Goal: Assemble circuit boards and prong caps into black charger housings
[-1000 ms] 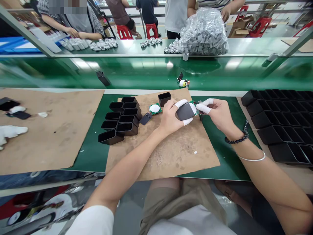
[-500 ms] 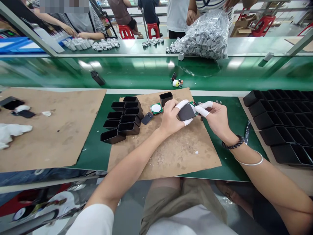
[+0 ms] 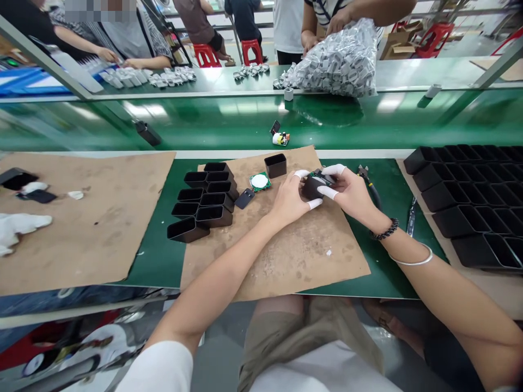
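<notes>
Between my hands is a black plastic case (image 3: pixel 312 189), tilted, with part of a green circuit board showing at its opening. My left hand (image 3: pixel 288 197) grips the case from the left, white finger cots on its thumb and finger. Its right side is held by my right hand (image 3: pixel 354 197), also in white finger cots. Left of my hands lies a circuit board with a round white part (image 3: pixel 260 181), joined to a small black plug piece (image 3: pixel 245 198). Behind them stands an upright black case (image 3: pixel 275 165). Several open black cases (image 3: pixel 215 209) are grouped farther left.
Brown cardboard (image 3: pixel 286 261) covers the green bench. Cutting pliers (image 3: pixel 370 188) and a slim tool (image 3: pixel 411 216) lie right, near rows of black cases (image 3: pixel 469 212). Beyond runs a green conveyor (image 3: pixel 212 125) carrying a circuit assembly (image 3: pixel 280 136). Co-workers handle grey parts opposite.
The case has tipped so its board end faces up more, and my right fingers now reach around its side. The pliers have come into view. Parts on the conveyor have shifted left.
</notes>
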